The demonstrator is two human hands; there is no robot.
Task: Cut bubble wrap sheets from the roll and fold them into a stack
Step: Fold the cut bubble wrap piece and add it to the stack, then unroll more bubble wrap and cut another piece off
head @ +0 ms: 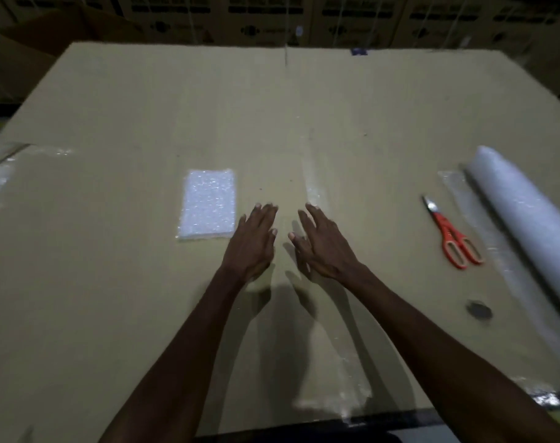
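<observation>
Cardboard table [112,298]: folded stack [208,204] just beside flat, empty left hand [251,244].

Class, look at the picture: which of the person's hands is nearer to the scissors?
Right. The right hand lies open on the cardboard, left of the scissors with bare cardboard between them. The left hand is farther left still, beside the folded bubble wrap.

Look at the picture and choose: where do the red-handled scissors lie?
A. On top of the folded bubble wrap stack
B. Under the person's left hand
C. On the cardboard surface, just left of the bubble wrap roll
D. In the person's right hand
C: the scissors lie flat on the cardboard surface beside the bubble wrap roll, while the left hand and right hand hold nothing.
</observation>
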